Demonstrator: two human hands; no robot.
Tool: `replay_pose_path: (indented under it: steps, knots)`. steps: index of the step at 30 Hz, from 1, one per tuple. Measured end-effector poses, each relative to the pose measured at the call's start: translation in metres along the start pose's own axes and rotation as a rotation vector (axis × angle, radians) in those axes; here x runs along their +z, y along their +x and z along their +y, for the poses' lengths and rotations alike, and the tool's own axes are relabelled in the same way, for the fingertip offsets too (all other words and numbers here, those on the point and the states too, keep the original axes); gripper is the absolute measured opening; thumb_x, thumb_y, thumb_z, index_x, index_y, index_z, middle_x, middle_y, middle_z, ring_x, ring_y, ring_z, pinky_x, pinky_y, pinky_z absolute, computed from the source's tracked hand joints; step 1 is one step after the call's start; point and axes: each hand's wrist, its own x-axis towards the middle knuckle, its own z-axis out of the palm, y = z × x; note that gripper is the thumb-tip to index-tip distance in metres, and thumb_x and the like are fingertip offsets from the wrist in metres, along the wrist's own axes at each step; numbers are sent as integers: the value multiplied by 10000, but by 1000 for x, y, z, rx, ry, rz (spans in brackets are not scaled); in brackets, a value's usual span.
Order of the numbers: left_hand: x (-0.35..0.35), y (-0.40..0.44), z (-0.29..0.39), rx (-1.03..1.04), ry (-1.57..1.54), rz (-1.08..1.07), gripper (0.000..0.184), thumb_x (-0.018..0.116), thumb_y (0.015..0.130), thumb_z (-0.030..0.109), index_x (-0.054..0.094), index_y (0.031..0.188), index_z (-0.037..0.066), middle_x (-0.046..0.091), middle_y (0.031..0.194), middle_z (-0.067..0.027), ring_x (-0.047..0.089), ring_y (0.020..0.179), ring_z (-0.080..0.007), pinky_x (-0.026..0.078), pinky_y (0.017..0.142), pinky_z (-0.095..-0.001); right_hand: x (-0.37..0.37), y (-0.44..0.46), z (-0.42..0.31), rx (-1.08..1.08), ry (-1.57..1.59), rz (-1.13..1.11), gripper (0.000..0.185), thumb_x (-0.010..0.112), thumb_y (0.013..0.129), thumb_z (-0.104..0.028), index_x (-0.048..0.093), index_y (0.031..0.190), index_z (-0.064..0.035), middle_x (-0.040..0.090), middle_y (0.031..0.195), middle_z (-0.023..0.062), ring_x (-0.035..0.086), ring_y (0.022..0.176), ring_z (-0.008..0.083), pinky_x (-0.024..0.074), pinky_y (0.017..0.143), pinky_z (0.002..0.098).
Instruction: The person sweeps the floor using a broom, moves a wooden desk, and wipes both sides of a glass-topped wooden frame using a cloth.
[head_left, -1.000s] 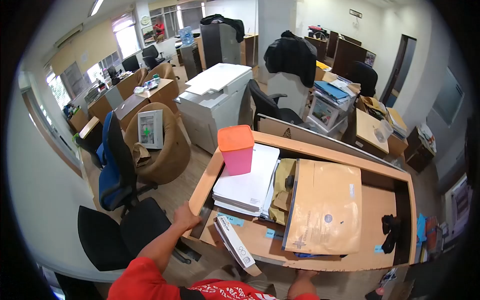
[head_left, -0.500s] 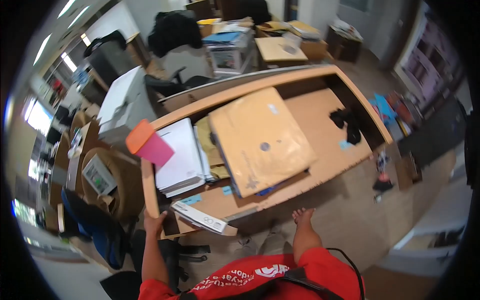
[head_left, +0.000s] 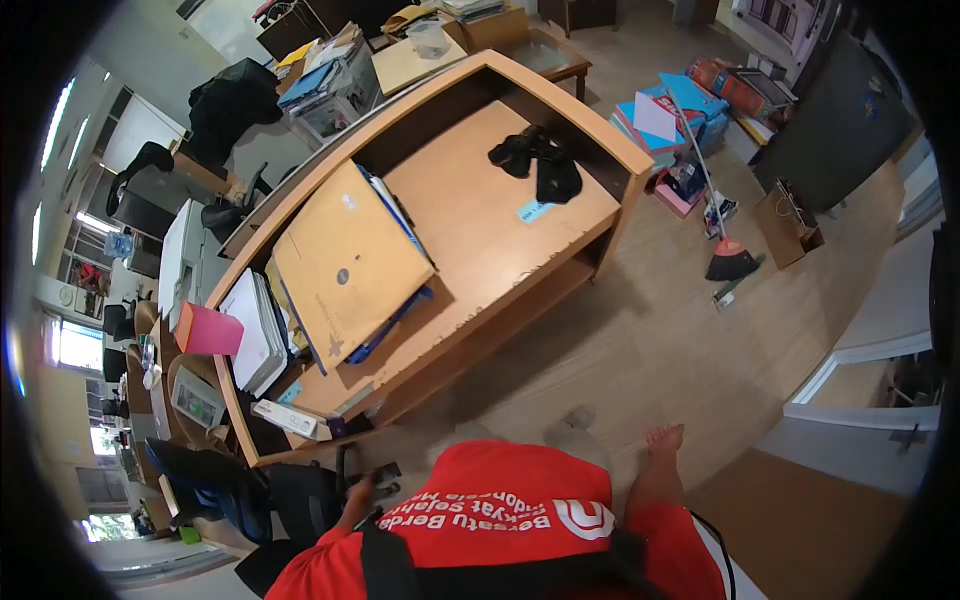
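My left hand is low beside a black chair, off the wooden desk; its fingers are too indistinct to read. To the right, my right hand hangs over the floor with fingers apart, touching nothing. On the desk lie a large tan envelope on top of blue-edged folders, and a stack of white paper. A pink container with an orange rim stands at the left end. A long white box sits at the near left corner. A crumpled black item lies at the far right.
A broom leans by blue boxes and a brown carton on the right. A printer is beyond the desk's left end. A blue chair is at lower left, and a door at lower right.
My view has turned right, so the desk appears farther left. My left hand has come off the desk's near left corner. My right hand still holds nothing.
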Motion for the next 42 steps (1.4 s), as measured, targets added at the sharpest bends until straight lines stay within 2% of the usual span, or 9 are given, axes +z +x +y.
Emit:
replay_pose_path:
  steps: [3,11,19,24,26,35,37,38,42]
  knots:
    - [95,-11,103,396,284,-547,676,605,803,451,478,1292,1,543,1252,-231,546,1126,-356,432,952,-404,-23,22,-59,-61,-25,-17,729,312,944,-548,242,1437,-15,315,1447,186,424,1234,350,373,1001,433]
    - [208,-85,399,960,270,-143,674,621,835,489,496,1290,7,584,1206,-214,585,1083,-323,454,926,-383,59,49,-180,-140,-80,-152,667,340,966,-488,278,1425,-8,359,1410,205,470,1174,319,389,979,406]
    - [307,-134,648,1057,-532,-130,620,617,894,351,412,1343,-23,582,1162,-162,593,979,-195,495,806,-303,62,156,-308,-234,-260,-101,432,495,923,-419,476,1155,-55,539,985,132,561,785,281,483,619,390]
    - [335,-133,730,738,-832,-187,658,507,907,529,454,1307,9,550,1168,-125,579,897,-190,484,703,-295,50,144,-383,-229,-375,42,398,525,898,-454,475,1017,-77,514,866,117,544,734,267,451,550,374]
    - [337,-130,749,666,-838,-248,628,452,910,581,531,1215,37,576,1131,-114,582,877,-186,466,658,-290,51,160,-416,38,-155,-378,381,575,861,-362,501,1041,-34,566,911,126,572,810,298,475,643,426]
    - [352,-117,743,360,-1031,-121,795,341,885,683,482,1273,4,608,1117,-113,599,923,-213,460,801,-354,318,260,-505,-88,-971,20,446,509,920,-417,457,1112,-17,559,908,153,563,660,279,501,534,399]
    - [370,-114,723,315,-1129,-28,643,382,916,618,569,1145,47,611,843,-24,575,710,-124,464,633,-281,414,328,-541,-147,-1069,-165,449,545,900,-452,553,999,-14,556,694,101,569,581,246,470,465,364]
    - [380,-123,721,297,-1188,59,658,403,900,631,549,1153,42,591,784,-9,555,668,-125,449,618,-271,475,303,-558,-481,-1157,-375,473,522,910,-467,576,906,3,553,637,84,556,518,228,453,437,366]
    - [425,-153,702,85,-1517,99,725,395,876,669,507,1210,35,594,859,-30,567,778,-151,444,700,-311,729,227,-585,-589,-1190,-635,462,467,937,-476,587,1046,-44,615,798,94,573,564,186,442,433,321]
